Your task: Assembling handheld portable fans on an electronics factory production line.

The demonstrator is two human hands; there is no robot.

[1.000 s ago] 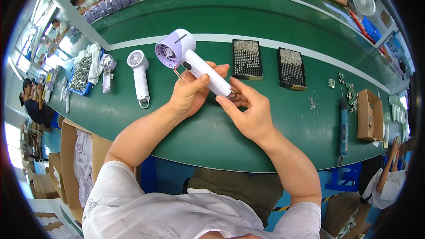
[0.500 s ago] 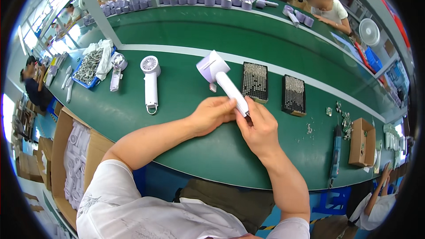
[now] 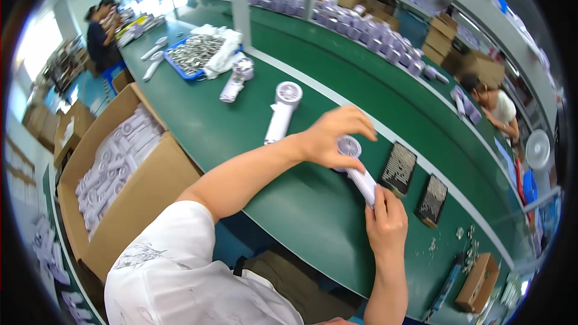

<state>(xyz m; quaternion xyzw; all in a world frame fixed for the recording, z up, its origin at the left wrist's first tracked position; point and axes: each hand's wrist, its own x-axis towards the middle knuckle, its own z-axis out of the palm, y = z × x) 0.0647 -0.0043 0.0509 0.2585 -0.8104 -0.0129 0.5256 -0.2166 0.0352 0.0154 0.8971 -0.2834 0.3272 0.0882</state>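
Observation:
A white and pale purple handheld fan (image 3: 362, 185) is tilted over the green table, its round grille facing up. My right hand (image 3: 387, 219) grips the lower end of its handle. Around the fan's head arches my left hand (image 3: 328, 138), thumb and fingers apart; the thumb lies close to the fan's neck, and I cannot tell whether it touches. Left of that hand, another handheld fan (image 3: 280, 121) lies on the table, its lower end hidden by my left forearm. Farther left rests a fan with its handle opened up (image 3: 233, 84).
Two black trays of small metal parts (image 3: 399, 167) (image 3: 432, 198) stand right of the fan. A blue tray of metal rings (image 3: 188, 74) lies far left. A carton of white fan parts (image 3: 123, 168) stands left. A power screwdriver (image 3: 445, 289) lies beside a small carton (image 3: 478, 283).
My view has swung to the left. The fan has been turned so its grille shows. My left hand has left the handle and opened near the fan's head; my right hand keeps hold.

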